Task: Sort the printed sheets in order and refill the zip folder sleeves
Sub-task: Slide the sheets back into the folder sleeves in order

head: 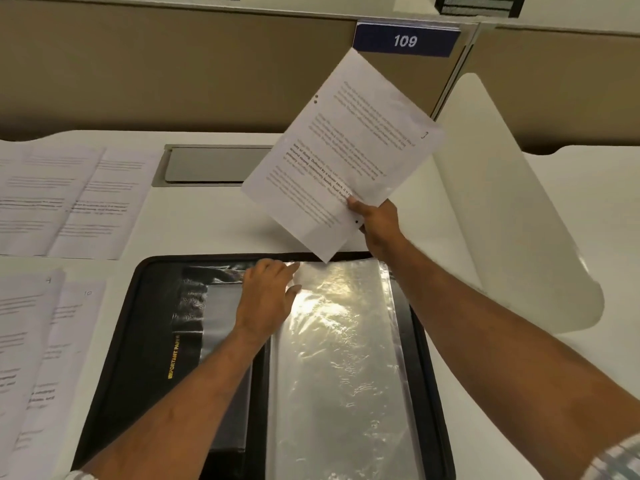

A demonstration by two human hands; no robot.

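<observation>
A black zip folder (138,341) lies open on the white desk in front of me. A clear plastic sleeve (343,358) fills its right half. My left hand (266,299) rests flat at the sleeve's top left edge, fingers spread on the plastic. My right hand (377,223) holds a printed sheet (343,150) by its lower corner, lifted and tilted above the folder's far edge. More printed sheets (62,202) are spread out on the desk at the left.
A grey cable hatch (207,166) is set into the desk behind the folder. A curved white divider (512,209) stands at the right. Beige partition panels (173,71) with a blue "109" sign (405,39) close off the back.
</observation>
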